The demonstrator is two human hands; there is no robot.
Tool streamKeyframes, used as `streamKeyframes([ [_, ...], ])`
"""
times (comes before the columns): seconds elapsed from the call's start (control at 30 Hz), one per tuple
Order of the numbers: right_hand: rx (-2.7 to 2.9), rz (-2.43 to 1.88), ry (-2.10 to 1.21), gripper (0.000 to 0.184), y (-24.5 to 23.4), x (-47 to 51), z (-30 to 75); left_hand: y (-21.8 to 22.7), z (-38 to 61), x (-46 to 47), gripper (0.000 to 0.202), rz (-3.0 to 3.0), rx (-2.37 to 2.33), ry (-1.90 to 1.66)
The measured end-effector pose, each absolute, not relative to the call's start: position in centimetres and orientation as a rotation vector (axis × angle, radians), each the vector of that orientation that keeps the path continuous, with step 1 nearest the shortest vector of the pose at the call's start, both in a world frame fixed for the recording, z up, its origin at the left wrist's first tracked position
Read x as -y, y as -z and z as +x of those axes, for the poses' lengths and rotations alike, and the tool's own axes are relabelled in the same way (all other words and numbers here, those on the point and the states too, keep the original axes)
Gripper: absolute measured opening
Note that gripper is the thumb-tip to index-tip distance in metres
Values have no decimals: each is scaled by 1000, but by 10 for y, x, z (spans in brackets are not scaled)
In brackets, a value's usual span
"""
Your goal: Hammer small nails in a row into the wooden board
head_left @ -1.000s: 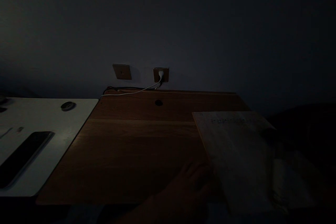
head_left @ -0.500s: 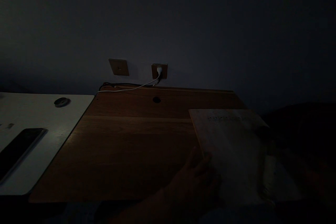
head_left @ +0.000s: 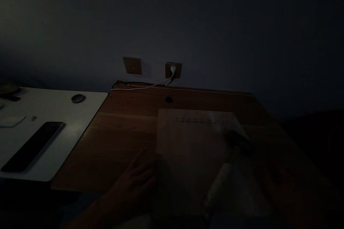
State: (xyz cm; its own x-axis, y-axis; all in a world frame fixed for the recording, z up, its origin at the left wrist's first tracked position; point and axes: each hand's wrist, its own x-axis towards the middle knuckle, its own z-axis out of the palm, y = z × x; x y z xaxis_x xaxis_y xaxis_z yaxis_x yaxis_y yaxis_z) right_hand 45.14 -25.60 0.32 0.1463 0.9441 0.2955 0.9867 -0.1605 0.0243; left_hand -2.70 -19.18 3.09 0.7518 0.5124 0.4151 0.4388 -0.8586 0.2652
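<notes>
Slippage of the dark-headed, pale-handled hammer point(head_left: 224, 174) could be caused by tilting of the pale rectangular board point(head_left: 185, 164) beneath. Compared with the earlier frame, the board is shifted left on the brown wooden worktop point(head_left: 118, 136). It is flanked by the left hand point(head_left: 140, 178) and right hand point(head_left: 274, 179); whether either is clamped cannot be told.

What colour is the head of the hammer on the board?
The hammer head looks black in the dim head view.

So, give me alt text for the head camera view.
A left hand and shadowed right hand flank a pale rectangular board bearing a dark-headed, pale-handled hammer on a brown wooden table. To the left, a white tabletop holds a flat black slab.
</notes>
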Motion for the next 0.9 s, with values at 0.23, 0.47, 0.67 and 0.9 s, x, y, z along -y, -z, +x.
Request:
streamKeyframes([
  [0.23, 2407, -1902, 611, 49, -1, 245, 391, -25, -118, 202, 32, 2814, -1079, -701],
  [0.47, 2007, -2028, 38, 42, -26, 209, 356, -32, -149, 189, 34, 2869, -1109, -641],
  [0.67, 1752, -1981, -348, 56, -48, 160, 304, -57, -111, 134, 25, 2808, -1176, -720],
  [0.9, 1816, -1849, -552, 52, -34, 141, 304, -48, -71, 68, 28, 2564, -1348, -685],
])
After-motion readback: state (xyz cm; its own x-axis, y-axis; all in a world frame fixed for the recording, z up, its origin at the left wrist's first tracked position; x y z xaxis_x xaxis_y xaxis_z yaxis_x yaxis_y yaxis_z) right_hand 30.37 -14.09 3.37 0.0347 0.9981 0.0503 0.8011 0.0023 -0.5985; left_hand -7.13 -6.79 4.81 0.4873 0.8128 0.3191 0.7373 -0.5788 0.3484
